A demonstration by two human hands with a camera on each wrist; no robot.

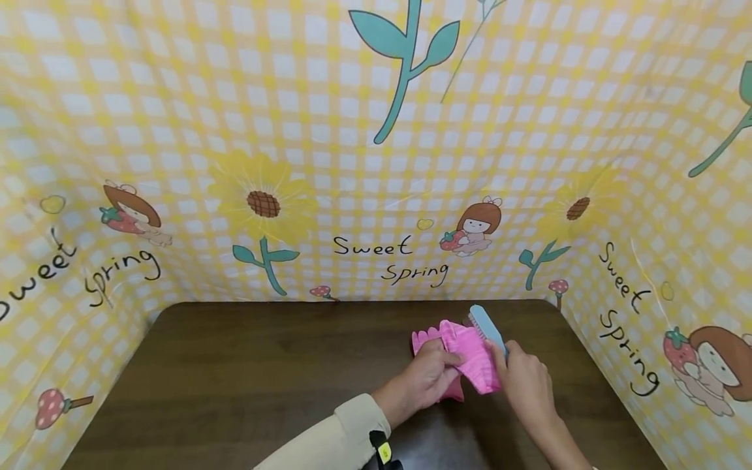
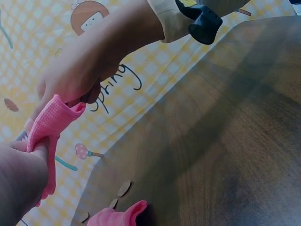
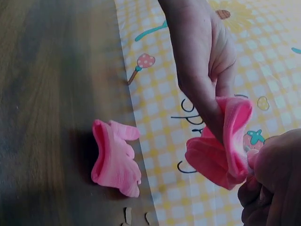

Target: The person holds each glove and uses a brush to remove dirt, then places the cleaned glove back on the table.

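Observation:
A pink knitted glove point(image 1: 474, 359) with an open cuff is gripped by my left hand point(image 1: 433, 373), the thumb lying over the fabric. Part of that hand goes inside the cuff in the right wrist view, where the pink glove point(image 3: 230, 141) flares open. My right hand point(image 1: 529, 382) holds a light blue brush point(image 1: 486, 326) by its handle, bristles facing left, right at the glove's edge. On the table beneath lies a second pink glove point(image 3: 115, 160) with short rounded fingers. The right hand point(image 3: 277, 172) hides most of the brush in its own wrist view.
The dark wooden table point(image 1: 235, 378) is enclosed by a yellow checked cloth point(image 1: 352, 196) on the back and both sides. Small brown oval shapes point(image 2: 124, 188) show near the table edge beside the lying glove.

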